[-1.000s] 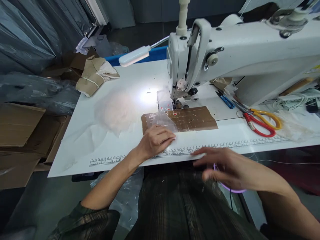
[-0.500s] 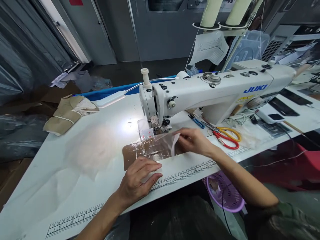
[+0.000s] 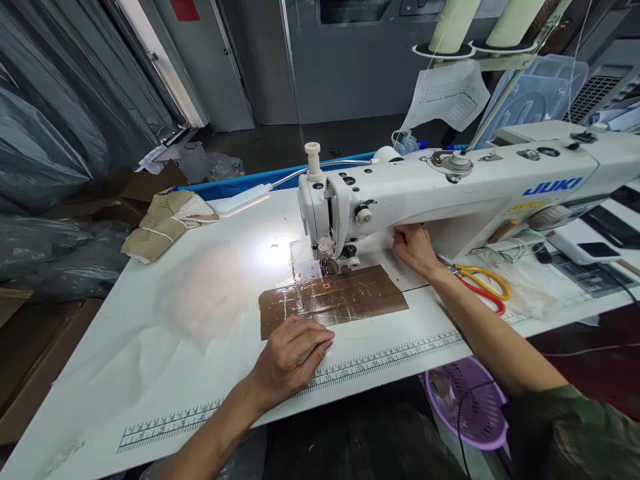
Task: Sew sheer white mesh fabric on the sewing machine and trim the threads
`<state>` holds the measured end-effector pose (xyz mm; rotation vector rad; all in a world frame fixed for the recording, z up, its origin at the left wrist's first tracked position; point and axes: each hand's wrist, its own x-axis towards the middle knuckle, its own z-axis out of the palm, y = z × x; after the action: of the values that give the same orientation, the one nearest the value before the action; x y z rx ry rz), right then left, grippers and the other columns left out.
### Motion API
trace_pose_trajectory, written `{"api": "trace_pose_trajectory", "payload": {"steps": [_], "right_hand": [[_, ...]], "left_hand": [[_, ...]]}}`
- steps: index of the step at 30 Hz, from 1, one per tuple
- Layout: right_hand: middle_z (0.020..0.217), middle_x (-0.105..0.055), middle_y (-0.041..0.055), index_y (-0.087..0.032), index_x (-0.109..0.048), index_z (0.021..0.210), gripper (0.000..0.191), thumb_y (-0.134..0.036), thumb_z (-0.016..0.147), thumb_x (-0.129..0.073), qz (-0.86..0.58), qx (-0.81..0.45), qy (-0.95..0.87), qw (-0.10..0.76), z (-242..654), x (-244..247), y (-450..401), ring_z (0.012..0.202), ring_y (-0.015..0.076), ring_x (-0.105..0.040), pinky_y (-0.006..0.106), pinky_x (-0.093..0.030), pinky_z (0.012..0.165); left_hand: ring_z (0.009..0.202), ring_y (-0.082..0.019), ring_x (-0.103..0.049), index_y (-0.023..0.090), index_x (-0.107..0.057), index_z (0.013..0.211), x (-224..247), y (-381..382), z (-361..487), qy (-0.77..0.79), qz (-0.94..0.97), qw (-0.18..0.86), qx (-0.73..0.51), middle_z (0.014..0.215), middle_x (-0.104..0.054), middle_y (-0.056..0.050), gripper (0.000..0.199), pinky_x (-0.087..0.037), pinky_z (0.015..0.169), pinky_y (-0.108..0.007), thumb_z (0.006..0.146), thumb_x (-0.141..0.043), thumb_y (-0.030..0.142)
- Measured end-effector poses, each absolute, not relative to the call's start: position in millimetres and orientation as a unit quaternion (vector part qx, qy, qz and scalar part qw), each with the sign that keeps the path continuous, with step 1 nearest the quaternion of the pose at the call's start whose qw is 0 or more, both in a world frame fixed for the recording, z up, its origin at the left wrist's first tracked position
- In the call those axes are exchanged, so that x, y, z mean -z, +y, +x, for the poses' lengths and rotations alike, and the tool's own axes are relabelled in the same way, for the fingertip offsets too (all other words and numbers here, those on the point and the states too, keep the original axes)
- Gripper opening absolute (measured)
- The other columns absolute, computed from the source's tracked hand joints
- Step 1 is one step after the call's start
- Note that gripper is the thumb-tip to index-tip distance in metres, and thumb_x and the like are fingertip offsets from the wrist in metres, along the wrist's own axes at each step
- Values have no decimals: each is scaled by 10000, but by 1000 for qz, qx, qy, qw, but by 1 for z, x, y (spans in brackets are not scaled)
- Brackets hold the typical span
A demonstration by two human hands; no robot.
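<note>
A white sewing machine [image 3: 430, 193] stands on the white table. Brown tape [image 3: 350, 297] with a shiny clear surface lies flat in front of its needle area. My left hand [image 3: 295, 350] rests at the tape's lower edge, thumb and fingertips brought together; anything between them is too small to make out. Under the machine's arm, behind the tape's right end, is my right hand [image 3: 414, 248]. Its fingers are bent and their tips are partly hidden, so what they touch cannot be made out.
Yellow and red-handled scissors [image 3: 483, 283] lie right of my right wrist. A folded beige cloth bundle [image 3: 163, 223] sits at the table's back left. Printed ruler marks [image 3: 370, 363] run along the front edge, above a purple basket [image 3: 467, 400].
My right hand has let go of the thin clear film and moved back under the machine's arm. My left thumb and fingers have closed together. The view has shifted slightly.
</note>
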<state>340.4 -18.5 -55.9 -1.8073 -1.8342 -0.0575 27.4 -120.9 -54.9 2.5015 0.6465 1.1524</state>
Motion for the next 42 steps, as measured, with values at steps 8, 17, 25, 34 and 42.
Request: {"api": "trace_pose_trajectory", "payload": {"steps": [8, 17, 25, 34, 42], "right_hand": [[1097, -702, 183, -108, -674, 1070, 291, -112, 857, -476, -649, 23, -727, 223, 299, 57, 0, 1054, 320, -613, 395, -457, 944], [1168, -600, 266, -25, -609, 1133, 331, -53, 824, -492, -735, 60, -672, 72, 343, 56, -64, 1029, 354, -546, 420, -425, 846], [1060, -658, 211, -99, -644, 1025, 246, -129, 841, -483, -695, 80, -702, 131, 377, 72, -93, 993, 338, -581, 434, -426, 822], [915, -708, 75, -203, -651, 957, 332, -42, 719, -485, -438, -15, -844, 309, 416, 78, -97, 883, 239, -638, 398, -534, 824], [890, -651, 91, -290, -614, 1018, 289, -132, 789, -535, -435, -18, -864, 252, 428, 81, -133, 798, 312, -650, 474, -566, 686]], "left_hand": [[729, -164, -678, 149, -690, 987, 59, -118, 24, 226, 878, 152, -394, 813, -727, -54, 162, -567, 639, -291, 880, -627, 44], [745, -160, -650, 137, -684, 1025, 53, -115, 26, 181, 900, 159, -362, 842, -717, -62, 195, -560, 648, -291, 876, -631, 24], [720, -161, -671, 139, -689, 997, 57, -115, 24, 195, 904, 148, -350, 809, -716, -58, 159, -573, 627, -288, 892, -616, 44], [705, -161, -701, 148, -692, 995, 59, -111, 28, 195, 900, 157, -357, 792, -737, -51, 152, -589, 623, -276, 895, -613, 65], [743, -165, -713, 165, -716, 939, 62, -123, 28, 252, 884, 197, -341, 826, -759, -60, 105, -580, 692, -291, 914, -618, 136]]}}
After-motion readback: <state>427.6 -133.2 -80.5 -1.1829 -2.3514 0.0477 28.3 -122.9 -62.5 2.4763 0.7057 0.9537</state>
